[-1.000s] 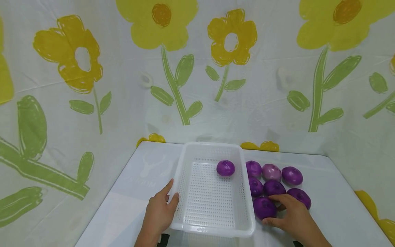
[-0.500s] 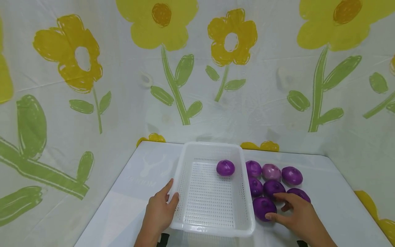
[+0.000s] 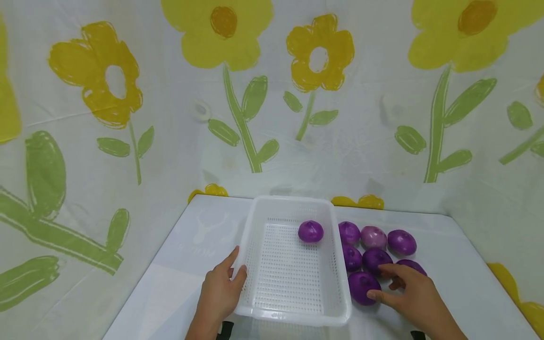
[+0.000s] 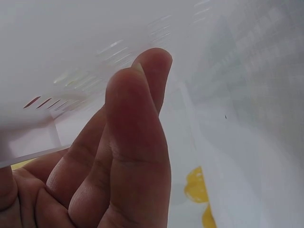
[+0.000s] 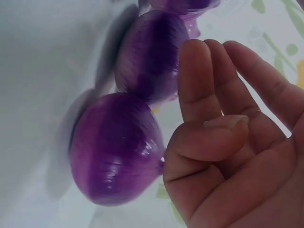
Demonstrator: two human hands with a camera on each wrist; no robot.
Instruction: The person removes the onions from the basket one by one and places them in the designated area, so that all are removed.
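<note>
A white perforated plastic basket stands on the table with one purple onion inside, toward its far right. My left hand holds the basket's left side, thumb at the rim and fingers along the outer wall. Right of the basket lie several more purple onions. Beside the nearest one, a dark purple onion, hovers my right hand; its fingers are loosely bent with nothing between them. The right wrist view shows the thumb close to that onion; whether they touch I cannot tell.
The white table has a faint deer print at its far left. A white cloth with yellow flowers hangs behind and at both sides of the table. Another onion is partly hidden behind the right hand.
My right hand has drawn slightly right, off the nearest onion, which stays in place. The left hand and basket have not moved.
</note>
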